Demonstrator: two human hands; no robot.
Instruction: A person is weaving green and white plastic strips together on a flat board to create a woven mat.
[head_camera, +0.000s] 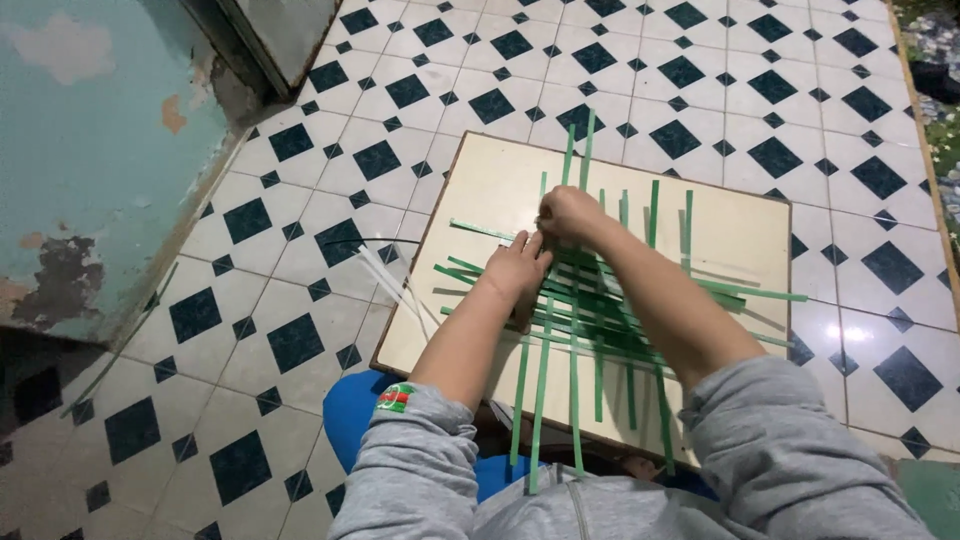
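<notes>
white floor tiles (640, 60) with dark diamond insets cover the whole area; a peeling turquoise wall (90, 150) borders it at the left. a cream rectangular board (500, 170) with a brown edge lies flat on the floor, its near edge over the person's lap, above a blue object (355, 410). green strips (590, 310) lie on the board in a partly woven grid: long ones run away from the person, shorter ones cross them, and several ends project past the near edge. grey sleeves (790, 460) cover both upper arms. loose pale strips (395, 280) lie on the floor just beside the board's left edge.

left hand (518, 268): rests palm down on the left part of the weave, fingers extended and flat, gripping nothing visible.

right hand (568, 215): sits just beyond the left hand, fingers curled tight and pinched on a green strip at the far left of the weave.
</notes>
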